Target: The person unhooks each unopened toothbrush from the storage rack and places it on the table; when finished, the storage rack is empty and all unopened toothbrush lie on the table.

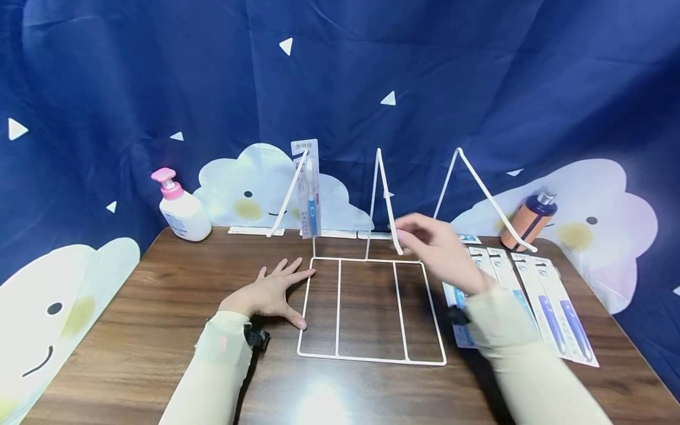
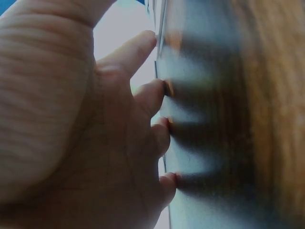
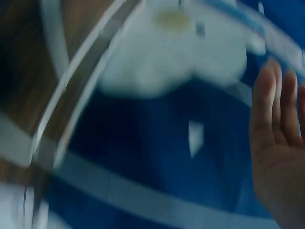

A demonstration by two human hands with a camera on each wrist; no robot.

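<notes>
My left hand (image 1: 271, 292) lay flat on the worktop (image 1: 159, 307), fingers spread and straight, fingertips (image 2: 164, 88) against the left edge of the white wire rack (image 1: 369, 310). The rack's base lay flat mid-worktop, three slanted arms rising at the back. My right hand (image 1: 432, 245) hovered over the rack's back right corner, open, fingers relaxed, holding nothing; blur hid any contact with the middle arm. One packaged toothbrush (image 1: 308, 189) hung on the left arm. More toothbrush packs (image 1: 552, 307) lay right of the rack. A pump bottle (image 1: 180, 206) stood back left, an orange bottle (image 1: 528, 221) back right.
</notes>
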